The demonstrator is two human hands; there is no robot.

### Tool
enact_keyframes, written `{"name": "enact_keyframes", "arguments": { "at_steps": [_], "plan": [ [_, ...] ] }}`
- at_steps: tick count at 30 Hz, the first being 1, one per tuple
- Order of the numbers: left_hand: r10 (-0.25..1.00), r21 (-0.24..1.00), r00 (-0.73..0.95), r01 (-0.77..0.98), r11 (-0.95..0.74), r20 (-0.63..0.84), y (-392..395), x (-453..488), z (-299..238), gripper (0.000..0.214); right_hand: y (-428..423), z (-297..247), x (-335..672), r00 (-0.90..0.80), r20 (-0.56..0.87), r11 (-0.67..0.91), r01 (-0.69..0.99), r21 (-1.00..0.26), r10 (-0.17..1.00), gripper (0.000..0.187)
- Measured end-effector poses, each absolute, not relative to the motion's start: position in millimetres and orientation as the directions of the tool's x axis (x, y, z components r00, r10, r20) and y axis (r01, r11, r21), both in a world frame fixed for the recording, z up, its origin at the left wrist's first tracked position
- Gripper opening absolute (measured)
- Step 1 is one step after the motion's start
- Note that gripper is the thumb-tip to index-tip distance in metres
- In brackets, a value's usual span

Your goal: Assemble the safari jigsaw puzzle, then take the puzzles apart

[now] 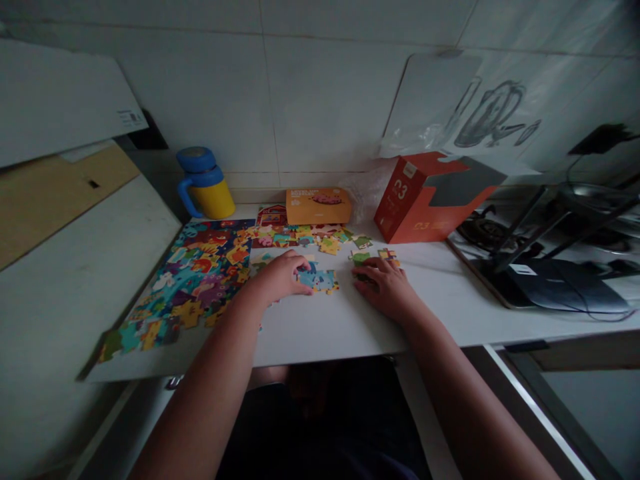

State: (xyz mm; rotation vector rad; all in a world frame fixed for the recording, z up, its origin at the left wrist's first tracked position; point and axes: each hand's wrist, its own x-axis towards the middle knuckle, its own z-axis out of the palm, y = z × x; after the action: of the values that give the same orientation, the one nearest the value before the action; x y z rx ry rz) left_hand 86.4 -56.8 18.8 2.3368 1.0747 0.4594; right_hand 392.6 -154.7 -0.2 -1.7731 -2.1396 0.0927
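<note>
A colourful jigsaw puzzle [197, 280] lies partly assembled on the left of the white counter [325, 327]. My left hand [280, 275] rests with fingers curled on a small joined group of blue pieces [320, 279]. My right hand [383, 283] lies fingers down over a green piece [360, 259], whose edge shows beyond the fingertips. Several loose pieces [330, 243] are scattered behind both hands.
A small orange puzzle box [317, 205] and a blue and yellow mug [205, 183] stand at the back by the tiled wall. A large red-orange box [425, 197] sits to the right. Further right are a black stand and a dark device [555, 283].
</note>
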Motion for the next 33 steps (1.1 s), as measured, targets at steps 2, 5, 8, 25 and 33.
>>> {"name": "enact_keyframes", "arguments": {
  "at_steps": [2, 5, 8, 25, 33],
  "plan": [
    [0.769, 0.586, 0.633, 0.592, -0.554, 0.088, -56.7, 87.6, 18.5, 0.048, -154.5, 1.0, 391.4, -0.208, 0.248, 0.278, 0.915, -0.292, 0.946, 0.037],
    [0.754, 0.578, 0.647, 0.573, -0.58, 0.115, -55.6, 88.6, 15.7, 0.046, -154.2, 1.4, 391.2, -0.243, 0.27, 0.325, 0.891, -0.317, 0.932, 0.037],
    [0.729, 0.565, 0.669, 0.55, -0.615, 0.143, -55.2, 90.1, 12.5, 0.042, -154.5, 2.1, 389.9, -0.237, 0.281, 0.324, 0.89, -0.322, 0.93, 0.036],
    [0.7, 0.548, 0.7, 0.536, -0.643, 0.137, -61.7, 102.3, 17.3, 0.035, -156.1, 8.2, 376.6, -0.271, 0.251, 0.336, 0.902, -0.271, 0.929, 0.038],
    [0.698, 0.556, 0.703, 0.53, -0.641, 0.135, -61.0, 101.2, 15.2, 0.034, -144.3, 13.6, 398.0, -0.334, 0.205, 0.39, 0.835, -0.389, 0.92, 0.058]
  ]
}}
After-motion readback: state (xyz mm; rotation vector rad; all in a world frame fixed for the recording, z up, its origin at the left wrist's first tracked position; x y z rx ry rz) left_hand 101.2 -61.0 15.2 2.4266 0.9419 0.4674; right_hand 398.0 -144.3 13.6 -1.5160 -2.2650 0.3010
